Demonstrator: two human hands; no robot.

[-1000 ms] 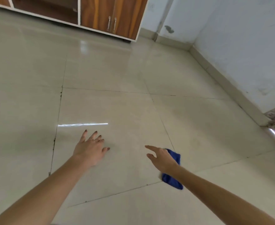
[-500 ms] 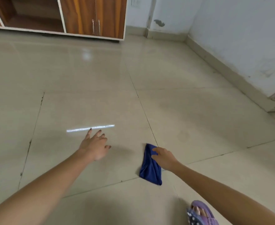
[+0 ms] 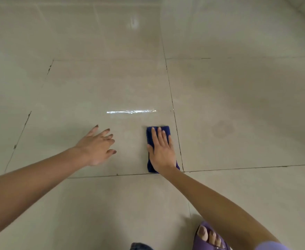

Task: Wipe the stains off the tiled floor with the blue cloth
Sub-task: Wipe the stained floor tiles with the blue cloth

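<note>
Right hand [image 3: 163,153] now flat atop the blue cloth [image 3: 149,137], formerly just at its edge.

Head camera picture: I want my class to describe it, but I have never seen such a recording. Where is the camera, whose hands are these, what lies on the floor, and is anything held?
No machine here: a person wears the camera on their head, looking down at their arms. The left hand is spread over the tiled floor, holding nothing. The right hand presses flat on a blue cloth beside a tile joint. A faint round stain shows on the next tile to the right. The white streak is reflected light. At the bottom is a foot in a purple sandal.
</note>
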